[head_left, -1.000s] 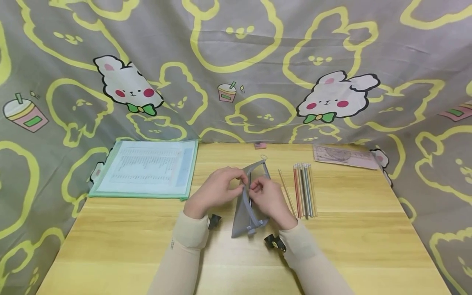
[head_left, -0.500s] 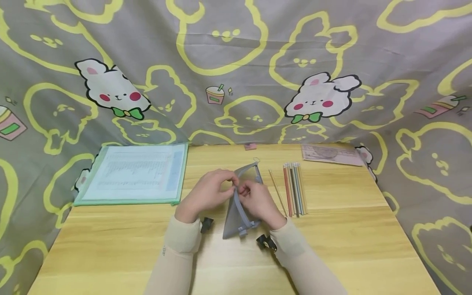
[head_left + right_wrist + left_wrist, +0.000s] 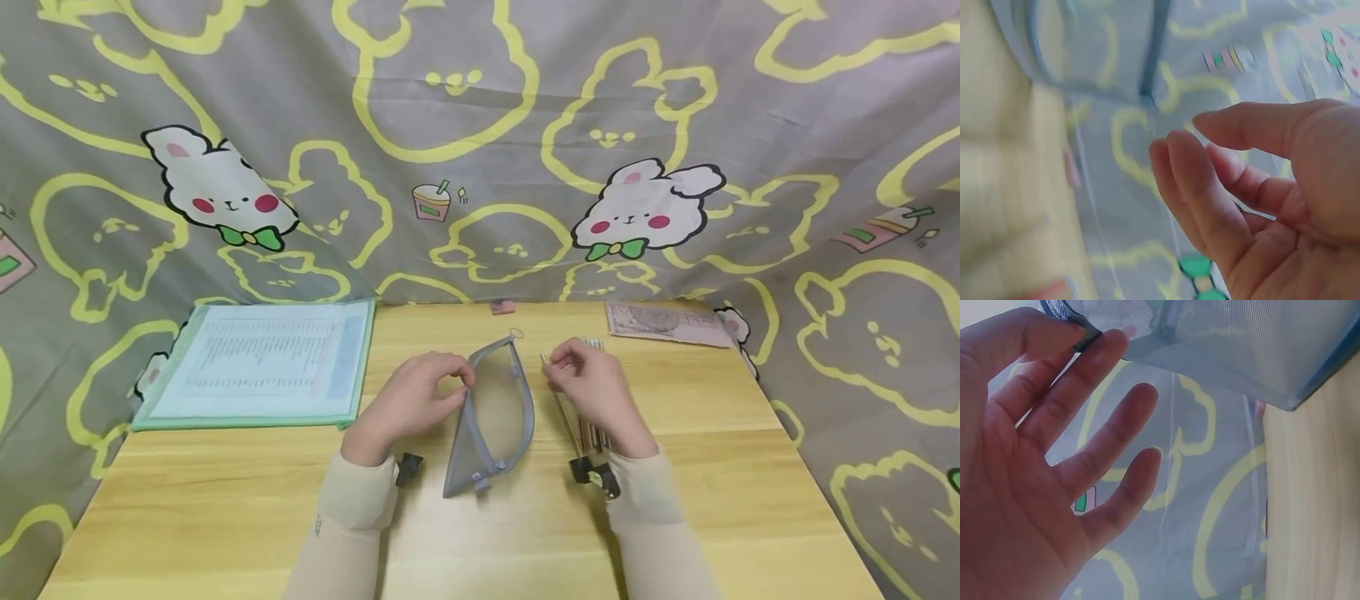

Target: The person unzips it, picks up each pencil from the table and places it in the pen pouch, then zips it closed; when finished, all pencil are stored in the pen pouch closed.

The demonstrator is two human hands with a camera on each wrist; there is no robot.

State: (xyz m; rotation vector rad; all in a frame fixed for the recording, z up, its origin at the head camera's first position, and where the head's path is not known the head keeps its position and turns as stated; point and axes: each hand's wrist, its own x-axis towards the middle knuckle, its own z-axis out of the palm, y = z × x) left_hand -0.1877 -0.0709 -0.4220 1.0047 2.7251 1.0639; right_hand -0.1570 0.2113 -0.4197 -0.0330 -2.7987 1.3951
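A grey mesh zip pouch (image 3: pixel 461 460) stands on the table with its mouth spread wide. My left hand (image 3: pixel 412 404) pinches the left edge of that mouth; the left wrist view shows thumb and index finger on the zipper edge (image 3: pixel 1090 336), the other fingers spread. To the right of the pouch, my right hand (image 3: pixel 600 396) hovers over the pencils (image 3: pixel 599 440), its fingers loosely bent with nothing between them in the right wrist view. A single gold pencil (image 3: pixel 568 421) lies at the left of the bundle, near the right fingertips. The hand hides much of the bundle.
A green-edged document folder (image 3: pixel 255 367) with a printed sheet lies at the back left. A pinkish printed slip (image 3: pixel 667 323) lies at the back right, and a small pink tag (image 3: pixel 503 307) at the table's back edge. Patterned curtain (image 3: pixel 487 108) surrounds the table.
My right hand has let go of the pouch and moved right, over the pencils. The pouch's mouth has spread wider. My left hand still holds its edge. The head view has shifted slightly.
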